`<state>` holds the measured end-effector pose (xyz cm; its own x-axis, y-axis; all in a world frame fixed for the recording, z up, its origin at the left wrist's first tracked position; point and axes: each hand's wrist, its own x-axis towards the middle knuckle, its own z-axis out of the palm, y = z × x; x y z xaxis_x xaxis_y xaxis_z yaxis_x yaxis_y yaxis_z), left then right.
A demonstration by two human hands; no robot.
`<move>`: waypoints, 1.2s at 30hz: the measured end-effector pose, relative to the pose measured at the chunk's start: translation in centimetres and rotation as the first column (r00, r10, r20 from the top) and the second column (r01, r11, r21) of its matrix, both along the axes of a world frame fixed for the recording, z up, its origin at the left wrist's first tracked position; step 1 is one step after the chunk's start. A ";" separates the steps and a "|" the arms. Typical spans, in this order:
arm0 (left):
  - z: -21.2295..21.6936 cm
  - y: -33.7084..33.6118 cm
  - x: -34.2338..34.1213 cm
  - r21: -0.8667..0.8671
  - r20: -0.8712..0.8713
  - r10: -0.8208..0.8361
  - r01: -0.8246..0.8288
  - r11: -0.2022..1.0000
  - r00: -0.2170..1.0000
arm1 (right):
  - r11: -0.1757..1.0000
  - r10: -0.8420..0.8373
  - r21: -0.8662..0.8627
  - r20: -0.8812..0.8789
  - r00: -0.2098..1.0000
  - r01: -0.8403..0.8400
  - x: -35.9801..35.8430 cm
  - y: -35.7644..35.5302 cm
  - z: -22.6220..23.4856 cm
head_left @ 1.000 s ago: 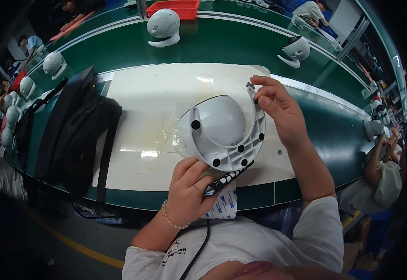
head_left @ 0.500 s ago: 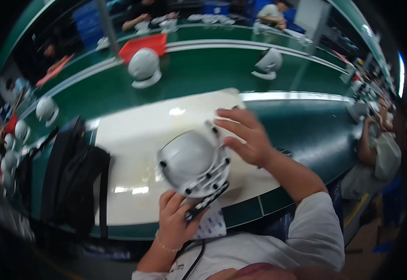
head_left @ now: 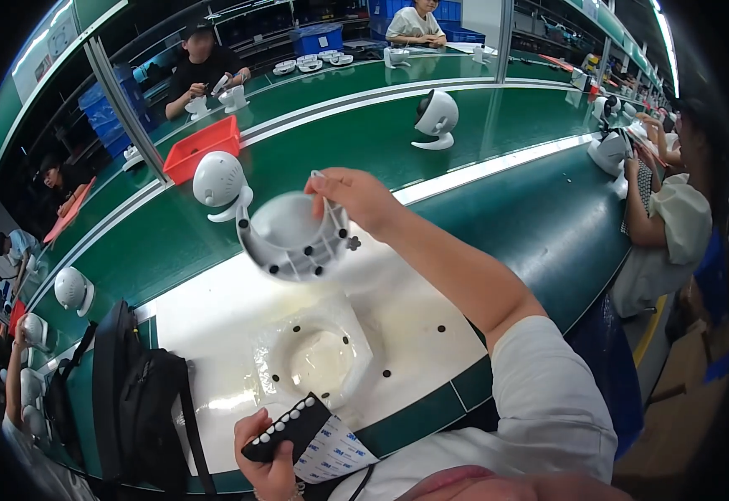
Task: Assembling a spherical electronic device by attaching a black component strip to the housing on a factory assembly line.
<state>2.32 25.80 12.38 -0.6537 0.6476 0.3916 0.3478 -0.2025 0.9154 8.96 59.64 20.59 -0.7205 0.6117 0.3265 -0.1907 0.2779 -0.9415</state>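
My right hand grips the rim of a white, bowl-shaped plastic housing, held up above the board and slightly blurred. Several round black pads sit along the housing's ribbed edge. Close to my body, my left hand pinches a sheet of adhesive pads, black with rounded bumps along one edge and a white printed backing. Between the hands, a pale ring-shaped fixture rests on the white board, with several black dots round its opening. More loose black dots lie to its right.
A black bag lies left of the board. Across the green belt stand white round-headed devices and a red tray. Co-workers sit opposite and at the right, handling similar parts.
My right hand, open beside the housing before, now holds it. The housing has moved up and away from my left hand, uncovering the fixture. My left hand has shifted down and left with the sheet.
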 end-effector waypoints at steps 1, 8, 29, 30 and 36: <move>0.0 0.0 -0.1 -0.013 0.071 -0.003 0.004 1.000 0.997 | 0.960 -0.132 0.248 -0.023 0.991 0.134 -1.6 1.4 -1.8; 0.0 0.3 -0.5 -0.092 -0.101 -0.003 -0.006 0.996 0.995 | 0.084 -0.426 0.918 -0.320 0.846 0.389 -5.0 9.3 -6.8; -2.8 -2.0 -2.2 -0.197 -0.345 -0.156 0.091 0.976 0.926 | 0.611 -0.612 0.791 0.467 0.638 0.007 -4.4 12.5 -10.8; -3.8 -3.0 -2.7 -0.302 0.011 -0.157 0.153 0.941 0.988 | 0.610 -0.618 0.793 0.468 0.632 0.009 -4.2 12.6 -10.8; 0.1 -0.1 -2.3 -0.208 -0.489 -0.219 0.131 0.969 0.844 | 0.534 -0.636 0.844 0.444 0.631 -0.056 -4.3 12.4 -10.8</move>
<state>-0.01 25.69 12.44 -0.2632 0.8145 0.5170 0.7430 -0.1707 0.6472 4.63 72.08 9.80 -0.7412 0.6032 0.2946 0.5930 0.7940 -0.1338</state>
